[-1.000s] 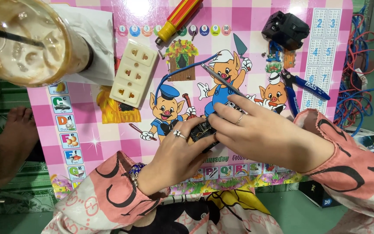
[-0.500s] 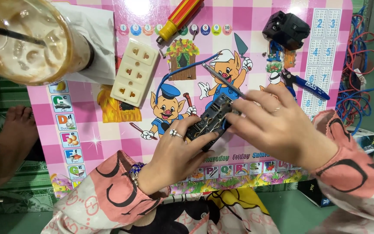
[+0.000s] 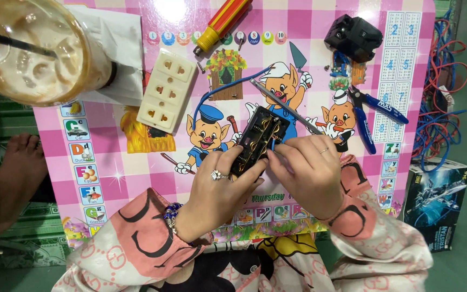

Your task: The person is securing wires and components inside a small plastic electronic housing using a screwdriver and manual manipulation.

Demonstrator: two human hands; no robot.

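1. Head view: your left hand point(image 3: 217, 189) fingers clasp the black socket base point(image 3: 258, 139); your right hand point(image 3: 309, 173) pinches narrowly at its lower edge, on a blue wire point(image 3: 228, 89). The base's long axis runs seven to one o'clock, up from your fingers; both hands touch it.

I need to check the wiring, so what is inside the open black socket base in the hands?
Inside the black socket base, brass contact strips show, and a blue wire leads in. The left hand and right hand cover its lower end, so that part cannot be seen.
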